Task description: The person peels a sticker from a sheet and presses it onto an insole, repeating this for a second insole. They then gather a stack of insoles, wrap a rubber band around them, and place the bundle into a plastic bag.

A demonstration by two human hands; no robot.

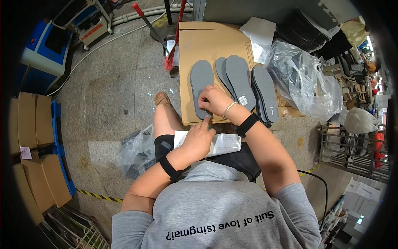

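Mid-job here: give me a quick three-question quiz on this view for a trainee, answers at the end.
1. Which of the grey insoles on the cardboard is the right hand over? (a) leftmost (b) middle (c) rightmost
2. True or false: only the right wrist wears a black band.
3. What colour are the bristles of the broom beside the cardboard?

Key
1: a.
2: False; one black band is on the right wrist, another on the left.
3: Red.
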